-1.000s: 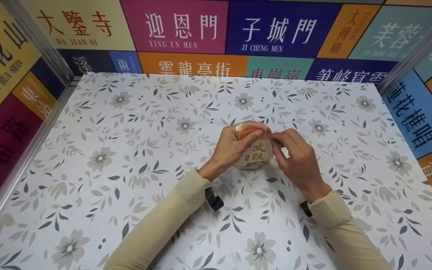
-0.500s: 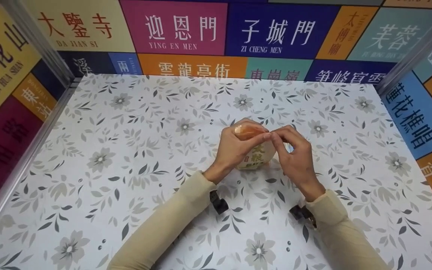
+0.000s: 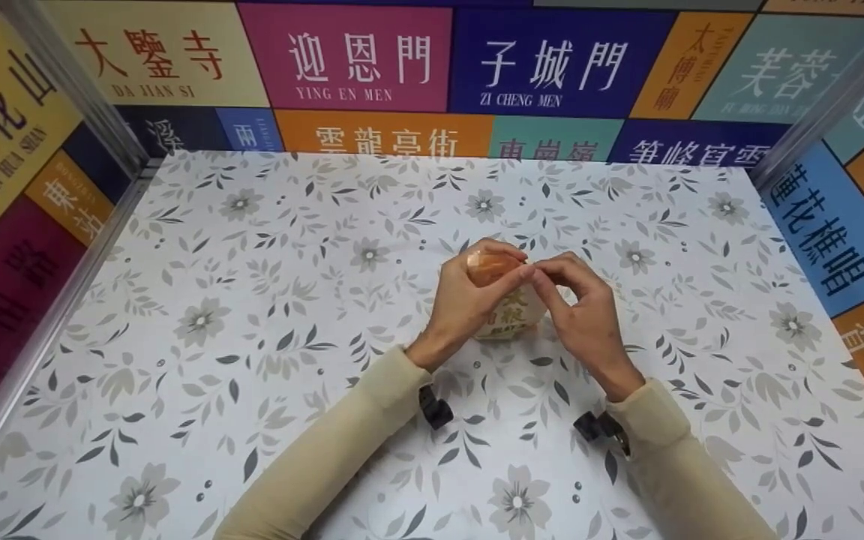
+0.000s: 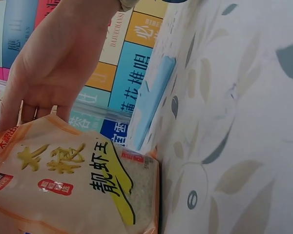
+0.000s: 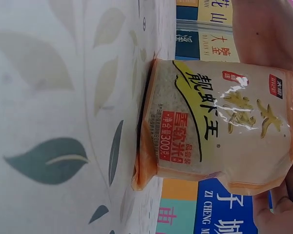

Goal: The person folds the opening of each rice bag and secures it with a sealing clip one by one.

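A small printed bag of rice [image 3: 508, 316] stands upright on the table between the two hands, its label showing in the right wrist view on the bag front [image 5: 185, 131]. My left hand [image 3: 463, 300] wraps round the bag's orange upper part [image 3: 490, 268] from the left, fingers behind it. With thumb and fingertips, my right hand [image 3: 586, 315] pinches at the top edge from the right, against the left fingertips. The pinched edge itself is mostly hidden. Behind the right hand, in the left wrist view, a long light blue plastic strip [image 4: 156, 100], perhaps a bag clip, lies on the table.
A white cloth with grey flowers and leaves covers the table [image 3: 289, 420]. Panels with coloured Chinese lettering stand at the back [image 3: 357, 60], left and right. Dark wrist cameras hang below both sleeves, such as the left one [image 3: 436, 409].
Both hands stay at the bag's top. The right hand has shifted slightly left, its fingertips drawing closer to the left thumb. A blue patch seen below it half a second ago is now hidden.
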`<move>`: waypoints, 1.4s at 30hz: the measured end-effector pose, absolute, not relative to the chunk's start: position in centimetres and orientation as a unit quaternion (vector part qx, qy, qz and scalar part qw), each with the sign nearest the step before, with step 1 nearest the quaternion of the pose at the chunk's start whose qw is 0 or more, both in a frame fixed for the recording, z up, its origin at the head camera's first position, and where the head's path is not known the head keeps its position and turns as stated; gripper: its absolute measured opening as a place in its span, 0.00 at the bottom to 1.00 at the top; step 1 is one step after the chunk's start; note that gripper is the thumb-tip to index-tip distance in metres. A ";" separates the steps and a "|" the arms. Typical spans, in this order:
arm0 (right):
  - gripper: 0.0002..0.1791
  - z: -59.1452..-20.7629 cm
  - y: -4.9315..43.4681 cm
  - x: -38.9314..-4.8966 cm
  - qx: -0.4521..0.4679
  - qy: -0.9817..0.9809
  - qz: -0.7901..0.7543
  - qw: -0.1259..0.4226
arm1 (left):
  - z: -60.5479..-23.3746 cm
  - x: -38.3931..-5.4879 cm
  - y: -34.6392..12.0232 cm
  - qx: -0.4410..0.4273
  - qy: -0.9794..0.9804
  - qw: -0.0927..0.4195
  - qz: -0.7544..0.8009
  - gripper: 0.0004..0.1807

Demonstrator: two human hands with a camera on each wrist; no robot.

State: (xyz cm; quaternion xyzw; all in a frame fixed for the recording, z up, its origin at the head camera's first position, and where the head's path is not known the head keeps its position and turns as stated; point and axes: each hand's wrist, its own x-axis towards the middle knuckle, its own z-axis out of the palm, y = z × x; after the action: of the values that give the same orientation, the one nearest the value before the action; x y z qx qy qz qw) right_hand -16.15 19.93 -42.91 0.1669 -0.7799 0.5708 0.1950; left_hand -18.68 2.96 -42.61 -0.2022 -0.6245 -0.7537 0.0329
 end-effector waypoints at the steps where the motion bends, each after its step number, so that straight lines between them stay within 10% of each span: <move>1: 0.06 -42.9 19.9 -16.2 0.165 -0.781 0.569 0.196 | -42.7 -18.7 2.9 -0.204 -0.622 0.032 -0.756 0.12; 42: 0.02 -43.0 19.2 -16.6 0.195 -0.773 0.542 0.266 | -43.5 -18.7 2.5 -0.231 -0.636 0.101 -0.729 0.10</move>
State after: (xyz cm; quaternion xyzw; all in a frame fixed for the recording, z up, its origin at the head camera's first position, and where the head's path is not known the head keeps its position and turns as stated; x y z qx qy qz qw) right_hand -16.58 19.24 -43.05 0.1948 -0.7733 0.5415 0.2661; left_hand -18.71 2.50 -43.48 -0.2312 -0.6361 -0.7292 0.1009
